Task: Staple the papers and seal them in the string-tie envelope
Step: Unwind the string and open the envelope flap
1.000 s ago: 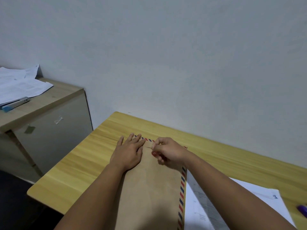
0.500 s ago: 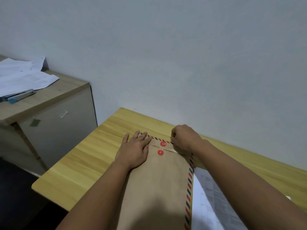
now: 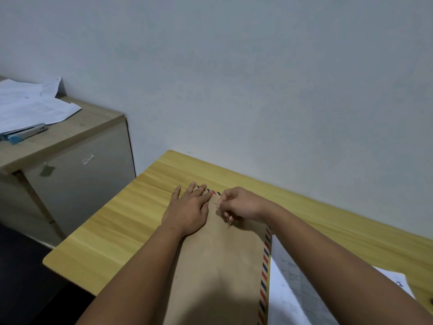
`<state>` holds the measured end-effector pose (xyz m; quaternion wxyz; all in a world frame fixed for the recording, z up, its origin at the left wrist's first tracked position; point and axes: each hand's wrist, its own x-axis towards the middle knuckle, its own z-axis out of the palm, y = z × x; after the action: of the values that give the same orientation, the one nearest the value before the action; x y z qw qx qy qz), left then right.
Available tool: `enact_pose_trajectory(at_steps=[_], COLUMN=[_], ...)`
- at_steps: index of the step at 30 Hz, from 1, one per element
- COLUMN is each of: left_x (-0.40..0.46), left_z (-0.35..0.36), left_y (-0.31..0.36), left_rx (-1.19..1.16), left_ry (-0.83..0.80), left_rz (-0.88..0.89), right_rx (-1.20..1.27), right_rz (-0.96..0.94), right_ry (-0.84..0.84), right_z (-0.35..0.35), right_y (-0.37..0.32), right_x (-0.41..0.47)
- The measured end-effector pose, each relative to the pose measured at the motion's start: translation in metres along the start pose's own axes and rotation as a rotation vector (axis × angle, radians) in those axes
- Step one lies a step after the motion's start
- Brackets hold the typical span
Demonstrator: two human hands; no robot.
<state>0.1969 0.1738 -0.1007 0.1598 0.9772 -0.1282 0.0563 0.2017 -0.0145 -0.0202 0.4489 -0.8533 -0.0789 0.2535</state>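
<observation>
On desk (image 3: 121, 221): right hand (image 3: 243, 205) back over buttons, pinching string (image 3: 229, 221); left hand (image 3: 189, 207) flat on envelope (image 3: 222, 266). I judge winding underway.

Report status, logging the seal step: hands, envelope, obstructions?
Left hand flat on envelope. Right hand pinching string at flap. Loose papers alongside, nothing blocking.

We see a desk (image 3: 121, 221) of light wood-grain laminate, smooth with a soft sheen. On it lies the envelope (image 3: 218, 266) of matt brown kraft paper, red and blue stripes printed along its right edge. Beside that edge lie white printed paper sheets (image 3: 290, 292), matt. The cabinet (image 3: 77, 170) to the left looks like dull wood laminate, with white papers (image 3: 28, 106) and a glossy stapler (image 3: 25, 133) of metal and blue plastic on top
</observation>
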Motion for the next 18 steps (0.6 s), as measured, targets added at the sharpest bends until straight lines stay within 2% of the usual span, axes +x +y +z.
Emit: enact_pose_trajectory(at_steps=[6,11,15,18], left_x=[0.001,0.0,0.0,0.0], left_z=[0.0,0.0,0.0,-0.002], left_y=[0.001,0.001,0.002,0.002], left_rx=[-0.007,-0.013,-0.016,-0.023], left_ry=[0.003,0.0,0.0,0.004], left_rz=[-0.006,-0.009,-0.006,-0.003], right_rx=[-0.462,-0.754,-0.723,-0.572], right_rz=[-0.051,-0.042,-0.039,-0.053], right_ry=[0.28,0.356,0.444,0.488], right_z=[-0.014,-0.032,-0.041,-0.044], right_y=[0.022,0.024,0.026,0.021], right_x=[-0.014,-0.014,0.0,0.015])
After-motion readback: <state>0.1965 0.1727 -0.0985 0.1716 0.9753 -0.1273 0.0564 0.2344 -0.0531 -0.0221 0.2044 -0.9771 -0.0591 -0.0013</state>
